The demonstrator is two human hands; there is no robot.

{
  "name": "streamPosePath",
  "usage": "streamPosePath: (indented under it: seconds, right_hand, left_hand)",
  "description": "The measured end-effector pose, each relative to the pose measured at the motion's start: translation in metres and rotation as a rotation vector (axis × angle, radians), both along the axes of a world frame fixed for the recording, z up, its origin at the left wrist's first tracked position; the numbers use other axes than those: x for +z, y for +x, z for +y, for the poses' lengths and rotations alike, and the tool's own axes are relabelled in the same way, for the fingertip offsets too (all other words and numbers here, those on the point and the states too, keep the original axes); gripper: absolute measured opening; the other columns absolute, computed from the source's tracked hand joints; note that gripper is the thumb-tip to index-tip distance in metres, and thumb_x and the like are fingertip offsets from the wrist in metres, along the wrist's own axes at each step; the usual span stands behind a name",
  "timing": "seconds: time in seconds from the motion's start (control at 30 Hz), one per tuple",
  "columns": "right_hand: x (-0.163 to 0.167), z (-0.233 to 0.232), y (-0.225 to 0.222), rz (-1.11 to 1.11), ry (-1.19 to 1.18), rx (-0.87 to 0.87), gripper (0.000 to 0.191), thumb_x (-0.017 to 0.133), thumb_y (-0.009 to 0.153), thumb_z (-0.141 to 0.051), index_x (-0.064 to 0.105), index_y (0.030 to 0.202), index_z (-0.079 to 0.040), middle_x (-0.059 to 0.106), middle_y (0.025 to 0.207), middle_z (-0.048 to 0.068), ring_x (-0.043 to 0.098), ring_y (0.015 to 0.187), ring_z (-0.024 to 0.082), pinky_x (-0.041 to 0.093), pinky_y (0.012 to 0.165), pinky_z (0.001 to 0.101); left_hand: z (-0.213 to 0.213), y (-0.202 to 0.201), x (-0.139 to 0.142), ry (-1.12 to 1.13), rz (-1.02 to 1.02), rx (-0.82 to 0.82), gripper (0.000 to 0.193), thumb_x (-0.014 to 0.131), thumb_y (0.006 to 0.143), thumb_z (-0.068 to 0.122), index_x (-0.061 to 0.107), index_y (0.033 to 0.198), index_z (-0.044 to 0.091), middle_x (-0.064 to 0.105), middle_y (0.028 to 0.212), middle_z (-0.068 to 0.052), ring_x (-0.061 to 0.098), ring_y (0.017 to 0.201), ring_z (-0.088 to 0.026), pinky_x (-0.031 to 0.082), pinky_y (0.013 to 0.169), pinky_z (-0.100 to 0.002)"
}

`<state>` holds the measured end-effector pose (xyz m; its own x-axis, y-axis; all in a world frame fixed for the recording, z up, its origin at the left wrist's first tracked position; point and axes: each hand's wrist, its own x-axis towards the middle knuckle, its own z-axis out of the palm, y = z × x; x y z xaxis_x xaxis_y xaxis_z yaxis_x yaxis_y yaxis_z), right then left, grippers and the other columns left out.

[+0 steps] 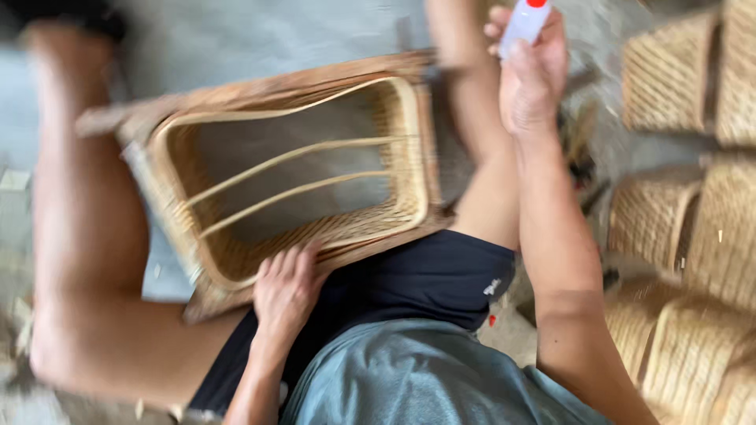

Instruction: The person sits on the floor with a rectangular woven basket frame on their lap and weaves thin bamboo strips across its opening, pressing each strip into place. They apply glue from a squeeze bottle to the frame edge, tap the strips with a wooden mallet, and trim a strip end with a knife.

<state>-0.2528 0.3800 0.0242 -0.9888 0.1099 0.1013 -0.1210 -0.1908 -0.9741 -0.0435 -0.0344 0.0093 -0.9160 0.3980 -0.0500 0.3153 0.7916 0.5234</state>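
Note:
A rectangular woven bamboo basket frame (409,157) rests between my knees, its open bottom crossed by two thin strips. My left hand (285,290) grips the basket's near rim. Raised at the top of the view, my right hand (535,79) holds a small white bottle with a red cap (524,20). The picture is motion-blurred.
Several finished woven baskets (669,75) are stacked on the right side. My bare legs (87,236) flank the basket over a grey concrete floor (236,35). Dark tools lie blurred near the right knee.

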Motion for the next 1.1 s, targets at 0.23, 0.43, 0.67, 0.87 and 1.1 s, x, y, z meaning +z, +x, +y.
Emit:
streamPosePath:
  seconds: [0.23,0.43,0.67,0.87,1.1]
  right_hand:
    - [-0.056,0.227,0.097,-0.021,0.353,-0.609,0.043,0.074,0.102,0.004,0.053,0.138,-0.004,0.064,0.124,0.008,0.064,0.117,0.017,0.053,0.106,0.0352]
    - [-0.082,0.315,0.156,-0.401,0.653,-1.045,0.038,0.079,0.087,0.004,0.055,0.115,-0.006,0.074,0.103,0.005,0.075,0.092,0.014,0.060,0.082,0.0270]
    - [-0.109,0.335,0.155,-0.532,0.789,-1.079,0.038,0.084,0.085,-0.002,0.058,0.112,-0.006,0.076,0.100,0.006,0.074,0.089,0.015,0.057,0.082,0.0299]
    - [-0.108,0.289,0.172,-0.187,1.256,-1.045,0.030,0.072,0.088,0.006,0.066,0.114,-0.005,0.066,0.109,0.013,0.065,0.103,0.029,0.053,0.091,0.0393]
    - [-0.132,0.221,0.187,-0.218,1.543,-0.221,0.028,0.065,0.107,-0.016,0.064,0.131,0.001,0.059,0.137,0.018,0.050,0.125,0.042,0.035,0.103,0.0584]
  left_hand:
    - [0.016,0.022,-0.005,-0.245,-0.091,0.002,0.065,0.087,0.069,0.031,0.065,0.127,0.014,0.070,0.096,-0.006,0.067,0.089,-0.027,0.049,0.079,-0.041]
    - [0.013,0.037,-0.025,-0.497,-0.191,-0.032,0.068,0.085,0.074,0.039,0.063,0.134,0.015,0.074,0.109,-0.003,0.070,0.109,-0.016,0.035,0.130,-0.050]
    - [0.015,0.045,-0.034,-0.453,-0.193,0.083,0.068,0.086,0.071,0.038,0.061,0.130,0.013,0.071,0.128,-0.008,0.065,0.127,-0.022,0.014,0.135,-0.063]
    - [0.036,0.035,-0.014,-0.279,-0.138,0.090,0.067,0.086,0.067,0.024,0.062,0.128,0.011,0.069,0.130,-0.011,0.065,0.124,-0.027,0.027,0.129,-0.057]
    - [0.037,0.012,-0.010,-0.176,-0.130,0.085,0.060,0.090,0.067,0.022,0.065,0.119,0.006,0.071,0.114,-0.015,0.066,0.110,-0.035,0.049,0.098,-0.047]
